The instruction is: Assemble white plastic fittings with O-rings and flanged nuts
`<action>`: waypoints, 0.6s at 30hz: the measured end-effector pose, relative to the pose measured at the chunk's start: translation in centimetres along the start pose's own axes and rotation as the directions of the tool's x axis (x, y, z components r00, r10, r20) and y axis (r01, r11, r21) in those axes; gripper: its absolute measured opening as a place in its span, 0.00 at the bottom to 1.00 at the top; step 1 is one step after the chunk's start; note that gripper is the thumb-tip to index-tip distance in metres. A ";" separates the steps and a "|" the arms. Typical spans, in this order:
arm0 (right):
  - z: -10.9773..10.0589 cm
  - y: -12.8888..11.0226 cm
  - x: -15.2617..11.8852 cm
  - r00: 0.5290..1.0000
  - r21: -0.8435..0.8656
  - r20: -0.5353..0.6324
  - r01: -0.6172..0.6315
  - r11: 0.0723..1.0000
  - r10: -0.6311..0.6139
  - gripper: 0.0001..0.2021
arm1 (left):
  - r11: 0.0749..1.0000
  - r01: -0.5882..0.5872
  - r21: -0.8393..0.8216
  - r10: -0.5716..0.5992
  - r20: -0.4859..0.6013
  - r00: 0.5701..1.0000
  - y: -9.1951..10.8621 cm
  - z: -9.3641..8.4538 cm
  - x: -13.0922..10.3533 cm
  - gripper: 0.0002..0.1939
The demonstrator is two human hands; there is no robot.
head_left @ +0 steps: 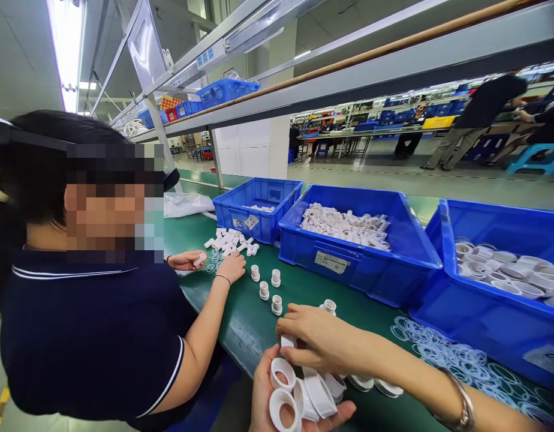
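My left hand (261, 393) is cupped palm up near the front edge of the green table, its fingers curled around several white plastic pipe fittings (283, 410). Above it, my right hand (321, 336) reaches in from the right, with fingers and thumb closed on another white fitting (288, 341). My right hand partly covers the pile in my left palm. Beyond my hands, several white fittings (277, 304) stand upright in a loose group. One more fitting (330, 306) shows just behind my right hand, and others (388, 389) lie under my right forearm.
Three blue bins (369, 288) line the table's back, holding white parts. Thin clear rings (457, 354) lie heaped at right. At left, a co-worker (92, 336) handles small white parts near a pile of white pieces (229, 240). A metal shelf rail (349, 75) crosses overhead.
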State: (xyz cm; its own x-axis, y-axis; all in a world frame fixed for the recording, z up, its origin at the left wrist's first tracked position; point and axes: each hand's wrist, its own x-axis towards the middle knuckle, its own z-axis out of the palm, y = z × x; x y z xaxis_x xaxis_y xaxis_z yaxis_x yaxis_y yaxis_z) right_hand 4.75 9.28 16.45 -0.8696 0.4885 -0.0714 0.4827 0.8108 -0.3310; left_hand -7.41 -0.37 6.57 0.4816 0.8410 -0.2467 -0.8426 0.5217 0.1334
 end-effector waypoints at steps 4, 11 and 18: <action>-0.4 3.1 0.6 0.972 0.228 -0.195 -0.082 0.970 0.128 0.05 | 0.994 0.007 -0.109 -0.002 0.043 0.999 0.6 -0.9 -0.7 0.26; 1.8 7.5 4.5 0.972 0.120 -0.186 -0.123 0.985 0.144 0.09 | 0.991 -0.048 -0.121 0.067 0.154 0.986 3.3 -2.4 -1.6 0.26; 3.9 8.2 4.4 0.977 -0.041 0.114 -0.177 0.983 0.181 0.11 | 0.978 -0.205 -0.031 0.206 0.271 0.940 5.2 -3.0 -2.2 0.23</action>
State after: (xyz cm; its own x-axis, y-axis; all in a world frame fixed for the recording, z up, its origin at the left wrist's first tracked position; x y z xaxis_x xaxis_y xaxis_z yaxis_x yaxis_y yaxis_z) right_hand 4.43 16.83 9.77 -0.7741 0.5869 -0.2373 0.6330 0.7238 -0.2747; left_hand -13.59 0.04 4.89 0.3446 0.9371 0.0554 -0.9306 0.3333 0.1511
